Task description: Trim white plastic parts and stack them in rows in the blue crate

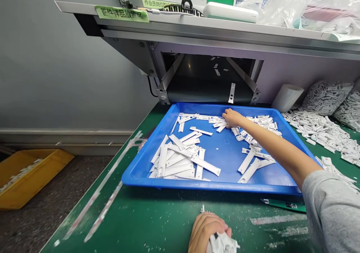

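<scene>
My left hand (208, 231) is closed around a bunch of small white plastic parts (223, 243) at the bottom of the view, over the green table in front of the tray. My right hand (233, 118) reaches to the far side of the blue tray (225, 188). Its fingers are bent down among small white plastic parts (219, 122), and what they grip is hidden. Long flat white plastic strips (178, 157) lie in a pile on the tray's left. A few more strips (250, 169) rest at the right, below my right forearm.
Behind the tray, a black conveyor belt (205, 82) carries a white strip (231, 93) near its end. A metal shelf (180, 30) overhangs it. Loose white parts (323, 131), filled bags (327, 97) and a white roll (287, 97) are at right. A yellow bin (53, 163) stands low at left.
</scene>
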Demonstrator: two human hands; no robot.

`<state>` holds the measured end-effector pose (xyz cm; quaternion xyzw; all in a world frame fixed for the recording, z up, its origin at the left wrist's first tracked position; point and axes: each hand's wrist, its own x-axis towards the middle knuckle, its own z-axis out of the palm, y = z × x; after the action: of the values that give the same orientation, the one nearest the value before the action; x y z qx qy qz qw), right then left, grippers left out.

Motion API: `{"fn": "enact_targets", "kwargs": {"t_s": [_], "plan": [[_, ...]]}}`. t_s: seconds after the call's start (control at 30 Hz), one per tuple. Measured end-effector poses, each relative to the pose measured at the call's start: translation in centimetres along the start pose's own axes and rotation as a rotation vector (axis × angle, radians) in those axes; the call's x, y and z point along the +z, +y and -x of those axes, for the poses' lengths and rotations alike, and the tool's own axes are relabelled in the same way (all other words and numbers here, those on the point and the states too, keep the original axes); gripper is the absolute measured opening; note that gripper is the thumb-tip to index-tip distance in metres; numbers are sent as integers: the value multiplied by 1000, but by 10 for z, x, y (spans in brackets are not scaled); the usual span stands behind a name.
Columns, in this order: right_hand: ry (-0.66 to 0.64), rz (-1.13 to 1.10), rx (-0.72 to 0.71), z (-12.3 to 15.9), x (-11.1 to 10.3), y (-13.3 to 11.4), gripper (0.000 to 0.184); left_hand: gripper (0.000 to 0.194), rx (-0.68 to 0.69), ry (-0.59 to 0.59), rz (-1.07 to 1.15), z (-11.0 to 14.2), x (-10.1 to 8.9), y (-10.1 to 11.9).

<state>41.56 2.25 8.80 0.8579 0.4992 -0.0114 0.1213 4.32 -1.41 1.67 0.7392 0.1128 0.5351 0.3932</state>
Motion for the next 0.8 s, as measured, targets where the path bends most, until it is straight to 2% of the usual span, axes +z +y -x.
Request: {"fn": "enact_targets", "kwargs": {"t_s": [0.13, 0.27, 0.33, 0.47, 0.57, 0.7, 0.8], "plan": [[64, -17, -60, 2, 13, -1, 38, 17, -22, -26, 31, 1, -3, 1], [63, -56, -51, 2, 17, -5, 45, 17, -41, -65, 61, 2, -7, 4], [51, -72, -35, 1, 15, -7, 45, 17, -45, -83, 70, 2, -7, 5], [49, -106, 0, 10, 1, -6, 34, 15, -40, -98, 65, 2, -8, 7], [56, -215, 20, 33, -21, 1, 26, 15, -43, -100, 57, 1, -8, 7], [18, -410, -14, 88, -52, 7, 24, 14, -45, -100, 69, 1, -9, 7], [-72, -402, -105, 136, -55, 0, 30, 12, -20, -99, 69, 2, -7, 5]]}}
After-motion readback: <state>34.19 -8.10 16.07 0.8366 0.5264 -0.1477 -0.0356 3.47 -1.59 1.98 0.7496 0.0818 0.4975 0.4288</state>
